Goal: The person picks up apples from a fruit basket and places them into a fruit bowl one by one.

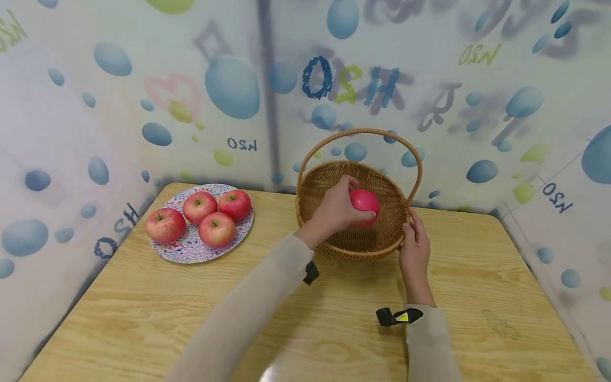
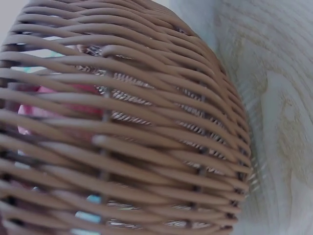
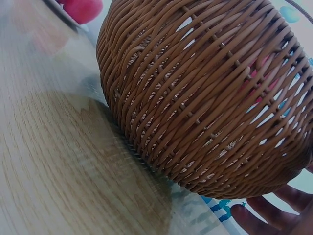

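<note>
In the head view my left hand [image 1: 334,209] reaches over the left rim of a brown wicker basket [image 1: 329,178] and holds a smooth pink-red ball [image 1: 365,204] inside it, thumb at the ball's lower side. Whether the ball touches the basket's bottom cannot be told. My right hand [image 1: 414,252] grips the basket's right rim near the foot of its arched handle [image 1: 367,131]. The basket tilts, its mouth facing me. Woven wicker [image 2: 161,112] fills most of the left wrist view, pink showing through gaps. Fingers of the right hand [image 3: 274,218] appear below the basket [image 3: 195,107].
Several red apples [image 1: 217,229] lie on a patterned oval plate [image 1: 191,254] at the table's left. The wooden table [image 1: 267,329] meets a wall [image 1: 286,122] printed with blue drops just behind the basket. Each wrist carries a black device [image 1: 398,317].
</note>
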Available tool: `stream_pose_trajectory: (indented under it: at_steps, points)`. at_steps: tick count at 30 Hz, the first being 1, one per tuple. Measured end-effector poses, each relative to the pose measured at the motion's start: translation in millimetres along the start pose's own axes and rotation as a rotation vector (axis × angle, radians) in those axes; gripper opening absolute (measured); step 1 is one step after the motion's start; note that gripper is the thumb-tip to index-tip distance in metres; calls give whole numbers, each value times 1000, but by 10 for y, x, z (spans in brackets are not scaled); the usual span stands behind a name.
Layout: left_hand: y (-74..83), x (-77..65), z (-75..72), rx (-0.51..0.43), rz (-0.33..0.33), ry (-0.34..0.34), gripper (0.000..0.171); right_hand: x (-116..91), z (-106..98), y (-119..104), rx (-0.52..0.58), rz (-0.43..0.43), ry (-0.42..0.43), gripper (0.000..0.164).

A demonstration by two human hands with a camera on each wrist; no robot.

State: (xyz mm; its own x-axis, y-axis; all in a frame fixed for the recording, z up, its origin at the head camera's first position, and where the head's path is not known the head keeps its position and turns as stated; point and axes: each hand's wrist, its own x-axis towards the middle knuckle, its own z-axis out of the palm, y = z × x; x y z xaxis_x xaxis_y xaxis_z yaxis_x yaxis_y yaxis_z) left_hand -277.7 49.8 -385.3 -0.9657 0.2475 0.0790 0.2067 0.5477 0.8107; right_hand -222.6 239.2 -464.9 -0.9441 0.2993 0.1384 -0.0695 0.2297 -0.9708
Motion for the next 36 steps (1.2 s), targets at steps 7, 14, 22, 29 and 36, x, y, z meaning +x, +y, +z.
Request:
stream_pose_trajectory:
  at_steps: [7,14,22,29,36]
  points:
    - [5,-132,-128,-51,104,64,62,-10,29,-14,-5,4,15,47]
    - [-9,-276,-257,-56,139,101,77,-4,60,3,-5,17,-13,47]
    - [-3,-445,-352,-122,136,124,67,0,19,1,3,18,4,47]
    - [-105,-582,-479,-168,180,142,63,-2,24,-18,8,13,-2,47]
    - [-195,-777,-625,-112,209,163,64,-19,11,-19,1,19,4,48]
